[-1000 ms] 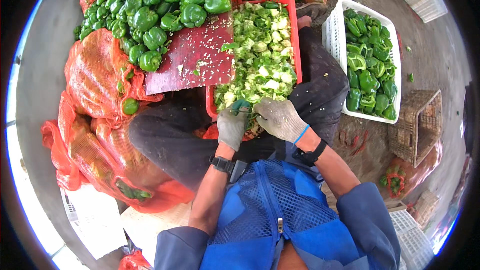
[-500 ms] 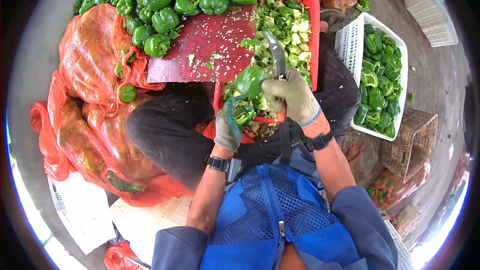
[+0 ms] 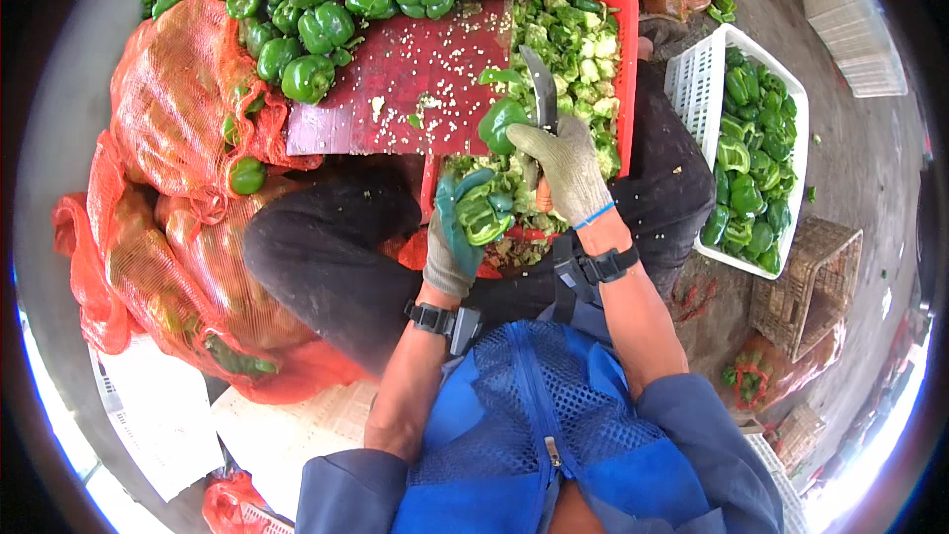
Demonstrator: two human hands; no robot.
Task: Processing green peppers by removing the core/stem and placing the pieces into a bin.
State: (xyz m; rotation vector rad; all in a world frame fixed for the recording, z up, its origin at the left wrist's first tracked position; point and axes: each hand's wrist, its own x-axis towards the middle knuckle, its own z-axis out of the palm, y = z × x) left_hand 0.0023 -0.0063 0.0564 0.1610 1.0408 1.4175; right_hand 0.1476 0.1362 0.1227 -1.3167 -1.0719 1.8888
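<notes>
My left hand [image 3: 453, 242], in a grey glove with teal coating, holds a cut green bell pepper [image 3: 482, 220] with its hollow inside showing. A curved knife [image 3: 542, 89] is gripped in my gloved right hand [image 3: 565, 163], its blade pointing away from me and part of an orange handle showing below the fingers. Against the blade, my right thumb pins another green pepper piece [image 3: 501, 126]. Beneath both hands is a red crate [image 3: 627, 69] heaped with pale pepper cores and scraps [image 3: 583, 49].
A red board [image 3: 395, 89] strewn with seeds bears whole green peppers [image 3: 326, 28] at the far left. Orange mesh sacks [image 3: 173, 99] lie to the left. On the right stand a white crate [image 3: 682, 89] of cut peppers and a brown crate [image 3: 806, 277].
The two pepper parts have moved apart. My right hand has shifted slightly away from my left with its piece, and the cut pepper in my left hand now faces up more.
</notes>
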